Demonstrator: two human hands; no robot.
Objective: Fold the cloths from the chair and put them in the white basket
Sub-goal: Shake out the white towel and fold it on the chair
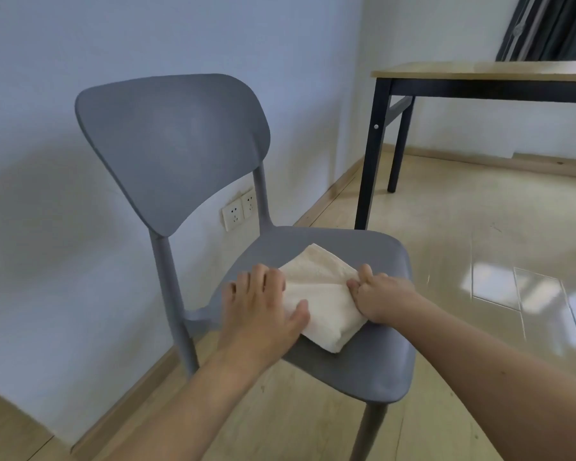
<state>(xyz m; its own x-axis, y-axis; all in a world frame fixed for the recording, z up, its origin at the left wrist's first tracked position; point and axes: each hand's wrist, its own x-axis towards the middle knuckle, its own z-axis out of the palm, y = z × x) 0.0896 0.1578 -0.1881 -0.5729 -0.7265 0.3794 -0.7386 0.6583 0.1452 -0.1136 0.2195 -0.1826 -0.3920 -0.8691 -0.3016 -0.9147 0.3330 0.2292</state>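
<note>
Pale wall (30,194) is filling my left | grey chair (363,371) is carrying a folded cream cloth (320,294) | left hand (260,311) is pressing flat, fingers spread | right hand (379,294) is pinching its right edge | table (479,71) is standing far right.

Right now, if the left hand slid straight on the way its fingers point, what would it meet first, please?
Probably nothing soon: the left hand, flat on the cream cloth, points across the bare grey seat toward the chair back. Its rear post looks like the first obstacle, though depth is unclear.
</note>
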